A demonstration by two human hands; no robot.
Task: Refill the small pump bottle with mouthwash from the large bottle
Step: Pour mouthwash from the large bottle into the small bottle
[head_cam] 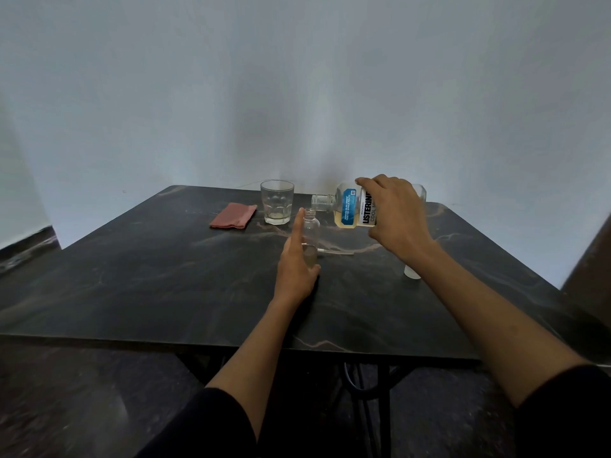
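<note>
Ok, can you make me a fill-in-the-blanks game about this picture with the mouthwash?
1. The right hand tips the Listerine bottle on its ____.
2. The left hand steadies the small bottle, which has no ____ on.
3. The folded pink cloth lies left of the drinking ____.
4. The table top is ____ marble.

Missing words: side; pump; glass; dark

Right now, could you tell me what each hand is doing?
Left hand: closed around the small bottle.
Right hand: gripping the tipped large mouthwash bottle.
</note>
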